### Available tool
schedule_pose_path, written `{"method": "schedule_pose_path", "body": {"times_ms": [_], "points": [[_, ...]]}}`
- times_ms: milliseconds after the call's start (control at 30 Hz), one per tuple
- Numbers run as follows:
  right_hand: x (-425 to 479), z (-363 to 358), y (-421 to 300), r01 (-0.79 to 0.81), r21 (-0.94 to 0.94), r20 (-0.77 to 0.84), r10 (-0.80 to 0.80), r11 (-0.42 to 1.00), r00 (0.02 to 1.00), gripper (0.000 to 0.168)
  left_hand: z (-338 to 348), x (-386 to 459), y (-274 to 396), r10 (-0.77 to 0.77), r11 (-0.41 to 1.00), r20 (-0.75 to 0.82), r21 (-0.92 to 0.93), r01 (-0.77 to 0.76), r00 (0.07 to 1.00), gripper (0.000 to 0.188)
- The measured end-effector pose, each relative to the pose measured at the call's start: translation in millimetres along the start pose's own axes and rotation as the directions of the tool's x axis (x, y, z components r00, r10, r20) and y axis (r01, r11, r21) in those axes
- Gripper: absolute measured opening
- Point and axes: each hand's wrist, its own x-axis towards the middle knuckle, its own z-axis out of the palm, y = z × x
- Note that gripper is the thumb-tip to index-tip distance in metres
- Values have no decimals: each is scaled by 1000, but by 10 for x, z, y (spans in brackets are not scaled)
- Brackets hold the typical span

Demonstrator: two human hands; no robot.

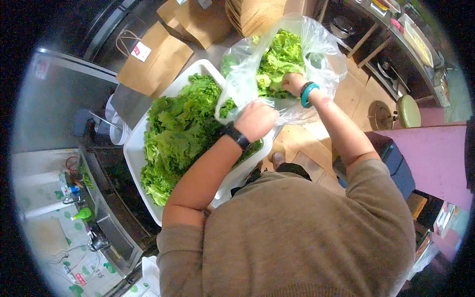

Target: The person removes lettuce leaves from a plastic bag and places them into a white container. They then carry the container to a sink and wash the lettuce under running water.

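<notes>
A clear plastic bag [241,89] holds a heap of light green lettuce [284,52]. My left hand [258,120], with a black band at the wrist, is closed on the near edge of this bag. Inside its opening, my right hand [295,83] has its fingers curled into the lettuce leaves; the fingertips are hidden among them. A teal bracelet [308,94] circles the right wrist. To the left of the bag, a white plastic tub [135,152] is piled with curly green lettuce leaves [178,130]. My left forearm crosses above the tub's near corner.
A brown paper bag [156,61] with twisted handles and a printed label stands beyond the tub. More paper bags [200,22] are behind it. Metal shelving [371,48] with bowls runs along the right, near a green round-topped stool [408,111]. A bottle [82,214] lies at left.
</notes>
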Motion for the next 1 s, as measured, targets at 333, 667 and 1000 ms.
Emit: {"method": "schedule_pose_path", "body": {"times_ms": [333,667,1000], "points": [[64,357,-16,87,-321,-183,-152,943,971,42,-153,-5,107,-6,1000,-37,27,7,999,7],[198,-722,238,219,432,-184,-153,875,971,61,-216,-78,159,-93,994,-38,-54,91,995,20],[-415,-1166,-37,366,803,-272,-257,470,927,58,-525,-2,242,-237,950,-285,-269,160,929,40]]}}
